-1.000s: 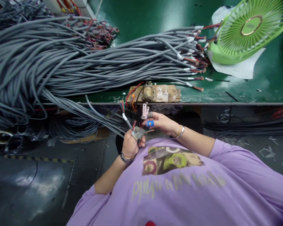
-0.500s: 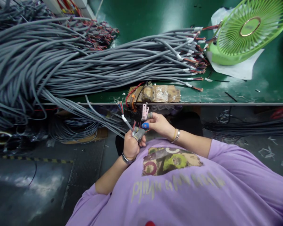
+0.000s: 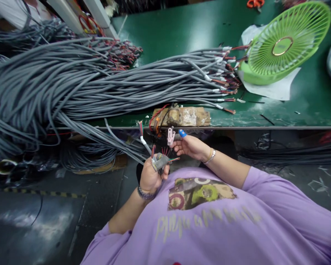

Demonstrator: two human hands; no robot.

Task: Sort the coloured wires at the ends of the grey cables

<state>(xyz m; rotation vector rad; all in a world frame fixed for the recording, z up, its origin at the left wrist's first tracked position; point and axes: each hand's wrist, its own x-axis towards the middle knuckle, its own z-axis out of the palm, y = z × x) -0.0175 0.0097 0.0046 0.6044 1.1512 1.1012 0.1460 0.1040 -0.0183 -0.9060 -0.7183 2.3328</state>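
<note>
Gripping the stripped end of a grey cable [image 3: 159, 161], the left hand [image 3: 151, 175] is closed in a fist around it just above the purple shirt [image 3: 209, 221], below the front edge of the bench [image 3: 182, 55]. Thin red and green wires [image 3: 165, 151] fan out from the cable end above the fist. A second grey cable with a white band and coloured wire tips [image 3: 142, 137] rises just beside the left hand's grip, and it looks held in the same fist, though that is hard to tell. The right hand [image 3: 189, 146] sits just to the right, apart from the left hand, its grip pinched shut on a small pink clip-like tool [image 3: 170, 136]; its index finger wears a blue fingertip cover [image 3: 182, 133]. Both wrists wear bracelets.

Directly above the hands, on the bench's front edge, lies a brown taped block with red and orange wires [image 3: 182, 116]. Behind it, a thick bundle of grey cables [image 3: 113, 84] stretches across the green bench, its stripped ends pointing right. Many cables spill over the left edge and hang down toward the dark floor [image 3: 44, 221]. At the far right of the bench stands a lime-green fan [image 3: 285, 40] on a sheet of white paper [image 3: 276, 88].
</note>
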